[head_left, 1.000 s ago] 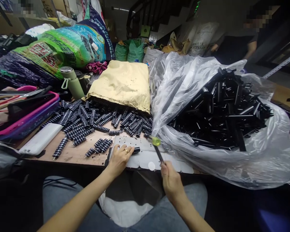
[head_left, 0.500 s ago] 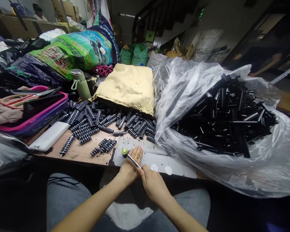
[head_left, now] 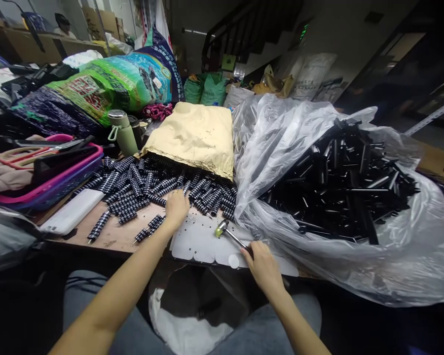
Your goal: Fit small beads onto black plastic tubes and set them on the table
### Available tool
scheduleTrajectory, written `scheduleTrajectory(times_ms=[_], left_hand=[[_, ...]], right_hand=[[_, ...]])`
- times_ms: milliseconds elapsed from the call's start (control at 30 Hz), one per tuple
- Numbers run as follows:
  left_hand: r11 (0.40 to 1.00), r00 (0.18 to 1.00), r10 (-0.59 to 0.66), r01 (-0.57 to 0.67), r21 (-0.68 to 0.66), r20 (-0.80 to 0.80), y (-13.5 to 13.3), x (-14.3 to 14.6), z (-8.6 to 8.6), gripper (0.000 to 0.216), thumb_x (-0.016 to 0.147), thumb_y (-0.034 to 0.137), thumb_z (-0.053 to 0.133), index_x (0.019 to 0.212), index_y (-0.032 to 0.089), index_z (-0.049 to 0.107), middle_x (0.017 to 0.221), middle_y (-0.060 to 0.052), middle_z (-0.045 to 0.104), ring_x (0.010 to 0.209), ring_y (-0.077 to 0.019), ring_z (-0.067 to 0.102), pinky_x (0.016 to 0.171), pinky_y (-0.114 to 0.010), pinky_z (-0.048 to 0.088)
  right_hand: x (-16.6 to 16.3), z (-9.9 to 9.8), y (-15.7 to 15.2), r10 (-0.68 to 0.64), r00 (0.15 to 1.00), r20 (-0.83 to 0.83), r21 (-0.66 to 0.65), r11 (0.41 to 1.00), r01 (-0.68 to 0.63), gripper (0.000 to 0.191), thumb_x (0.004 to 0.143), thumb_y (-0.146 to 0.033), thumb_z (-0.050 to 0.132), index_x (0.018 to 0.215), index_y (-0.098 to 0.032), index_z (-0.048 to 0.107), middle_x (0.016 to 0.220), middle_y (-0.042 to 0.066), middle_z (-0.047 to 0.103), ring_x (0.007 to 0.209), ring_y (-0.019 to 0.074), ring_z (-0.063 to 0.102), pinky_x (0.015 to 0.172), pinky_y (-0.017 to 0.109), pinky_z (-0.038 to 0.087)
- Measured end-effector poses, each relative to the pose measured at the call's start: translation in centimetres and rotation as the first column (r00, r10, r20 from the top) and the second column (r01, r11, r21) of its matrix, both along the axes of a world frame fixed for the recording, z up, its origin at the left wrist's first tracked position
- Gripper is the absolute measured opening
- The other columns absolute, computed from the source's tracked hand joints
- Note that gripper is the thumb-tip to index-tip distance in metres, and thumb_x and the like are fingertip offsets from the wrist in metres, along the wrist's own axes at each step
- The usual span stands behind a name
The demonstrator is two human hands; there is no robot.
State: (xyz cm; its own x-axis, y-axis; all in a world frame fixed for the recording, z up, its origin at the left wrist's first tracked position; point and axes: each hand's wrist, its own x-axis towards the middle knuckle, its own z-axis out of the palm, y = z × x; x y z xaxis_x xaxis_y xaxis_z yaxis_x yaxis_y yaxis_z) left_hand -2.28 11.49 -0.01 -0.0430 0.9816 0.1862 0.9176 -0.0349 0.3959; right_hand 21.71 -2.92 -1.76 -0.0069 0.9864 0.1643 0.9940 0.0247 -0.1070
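Note:
My right hand is closed round the handle of a small mallet. The mallet has a metal shaft and a yellow-green tip, and its head is over the white board at the table edge. My left hand reaches to the near side of a heap of black rollers with white checks and thin metal pins. Its fingers are curled down, and whatever they hold is hidden behind the hand. A few more rollers lie just left of my left wrist.
A cream sack lies behind the rollers. On the right, a clear plastic bag holds black plastic parts. To the left are a white power bank-like block, a pink basket and a green flask. A white bag hangs open below.
My left hand has left the white board and moved forward to the rollers. My right hand has shifted right with the mallet, and its head has come away from my left hand.

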Motion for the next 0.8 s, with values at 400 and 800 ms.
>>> scheduleTrajectory(times_ms=[400,800], left_hand=[[0.983,0.983,-0.178,0.175,0.051,0.052,-1.5,-1.9,4.6,0.021,0.074,0.026,0.050,0.085,0.012,0.062,0.083,-0.009,0.061,0.077,-0.0208,0.057,0.067,-0.029,0.043],[0.926,0.614,-0.317,0.365,0.096,0.723,-6.4,3.1,0.0,0.025,0.085,0.037,0.038,0.097,0.019,0.049,0.068,0.000,0.053,0.063,-0.0140,0.053,0.059,-0.026,0.043]], right_hand=[[7.2,7.0,11.5,-0.296,0.949,-0.112,0.062,0.951,0.304,0.005,0.074,-0.019,0.055,0.073,-0.015,0.057,0.077,0.012,0.058,0.086,0.0255,0.051,0.068,0.033,0.036],[3.1,9.2,10.0,0.093,0.239,-0.967,0.160,0.947,0.278,0.026,0.064,-0.038,0.066,0.079,-0.024,0.050,0.068,-0.003,0.056,0.062,0.0119,0.054,0.057,0.025,0.042]])
